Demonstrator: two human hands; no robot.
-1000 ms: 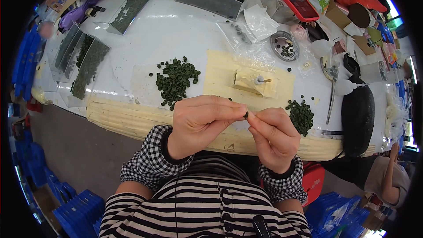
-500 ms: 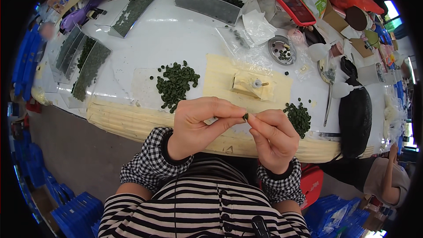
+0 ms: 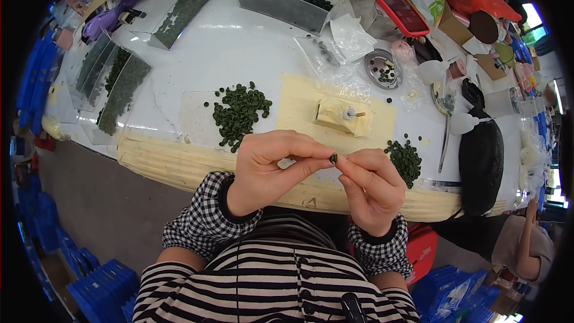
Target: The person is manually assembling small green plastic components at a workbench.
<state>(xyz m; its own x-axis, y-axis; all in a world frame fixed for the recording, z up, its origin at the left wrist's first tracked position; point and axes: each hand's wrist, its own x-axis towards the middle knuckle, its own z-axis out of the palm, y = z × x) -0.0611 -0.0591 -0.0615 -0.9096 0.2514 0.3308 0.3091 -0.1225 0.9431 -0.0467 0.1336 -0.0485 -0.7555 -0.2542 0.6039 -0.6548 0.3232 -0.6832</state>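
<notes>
Between my fingertips, over the near edge of the table, is one small dark green round piece (image 3: pixel 333 158), like a disc or button. My left hand (image 3: pixel 272 167) pinches it from the left with thumb and forefinger. Touching it from the right are the closed fingers of my right hand (image 3: pixel 373 182). Most of the piece is hidden by the fingers. Beyond my left hand lies a large heap of such green pieces (image 3: pixel 239 113). A smaller heap (image 3: pixel 405 160) sits just past my right hand. Ahead stands a yellowish block (image 3: pixel 339 115) with a metal pin, on a yellow sheet (image 3: pixel 293 98).
Clear boxes of green pieces (image 3: pixel 284 9) stand at the back and left. A round metal dish (image 3: pixel 383 68), a red-cased phone (image 3: pixel 390 2), tweezers (image 3: pixel 444 143) and a black bag (image 3: pixel 482 161) lie to the right. Padding (image 3: pixel 161 158) covers the near edge. Another person (image 3: pixel 526 245) is at far right.
Both hands keep the same pinch on the green piece, with hardly any movement. The whole view has shifted very slightly.
</notes>
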